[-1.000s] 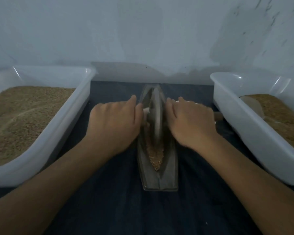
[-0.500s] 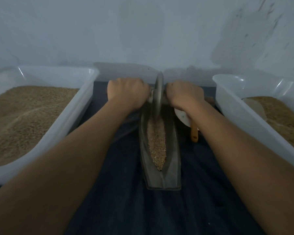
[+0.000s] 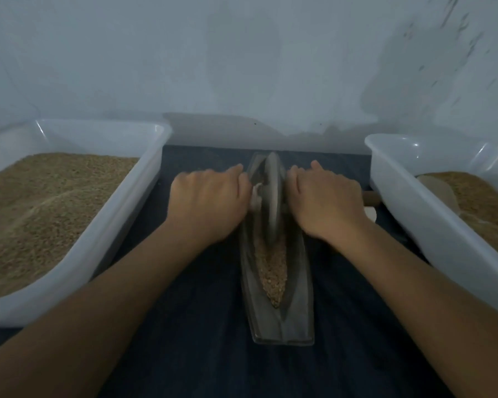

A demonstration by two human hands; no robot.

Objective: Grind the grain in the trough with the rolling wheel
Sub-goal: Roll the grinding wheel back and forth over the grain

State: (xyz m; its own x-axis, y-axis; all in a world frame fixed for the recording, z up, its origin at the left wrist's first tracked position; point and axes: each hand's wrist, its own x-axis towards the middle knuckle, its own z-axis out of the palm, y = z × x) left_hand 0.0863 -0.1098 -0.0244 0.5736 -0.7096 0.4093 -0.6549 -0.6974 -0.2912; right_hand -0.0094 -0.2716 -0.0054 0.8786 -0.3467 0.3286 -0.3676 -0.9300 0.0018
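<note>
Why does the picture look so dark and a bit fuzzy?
Head view: the light is dim and bluish, so colours look dull; the left hand and right hand beside the grey metal rolling wheel are smeared by motion blur; the white plastic tubs curve outward from wide-angle distortion; a soft shadow darkens the pale wall.

Left tub [image 3: 104,234]: white plastic, lower left of frame, held brown grain;
Right tub [image 3: 408,208]: white plastic, right edge, held grain and a pale scoop [image 3: 439,191];
Cloth [image 3: 202,354]: dark blue, lower centre;
Wall [image 3: 242,58]: pale, across the top
</note>
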